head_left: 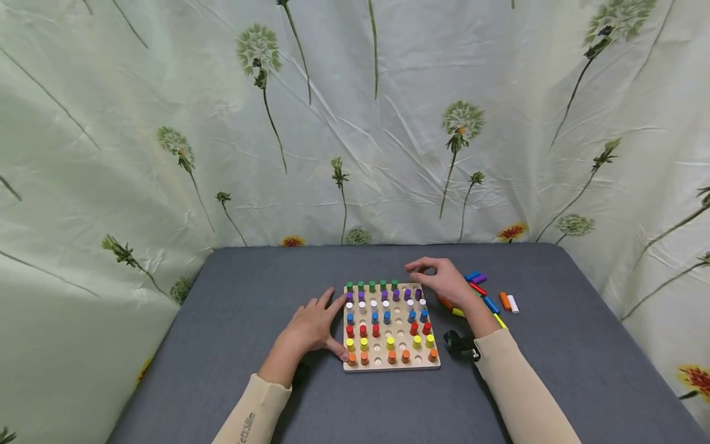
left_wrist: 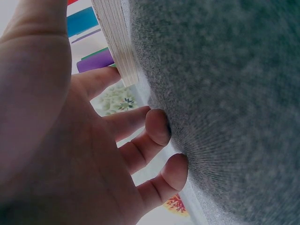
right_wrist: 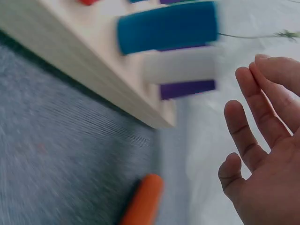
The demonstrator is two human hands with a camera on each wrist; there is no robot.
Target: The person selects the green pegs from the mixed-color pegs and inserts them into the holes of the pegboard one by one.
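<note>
A wooden pegboard (head_left: 397, 337) lies on the grey table, with rows of coloured pegs standing in it: green at the back, then purple, white, blue, red, yellow and orange. Some holes are bare, among them ones at the back right. My left hand (head_left: 312, 325) rests spread along the board's left edge, thumb near the front corner and index finger by a purple peg (left_wrist: 96, 60). Over the back right corner hovers my right hand (head_left: 444, 280), thumb and index fingertips close together. No peg shows between them. In the right wrist view its other fingers (right_wrist: 241, 131) are loosely bent.
Loose pegs lie right of the board, partly hidden by the right forearm: blue, purple, red, yellow and an orange peg (head_left: 505, 301) beside a white peg (head_left: 513, 304). A dark wrist camera (head_left: 459, 342) sits at the right cuff. A flower-patterned curtain (head_left: 388, 154) hangs behind the table.
</note>
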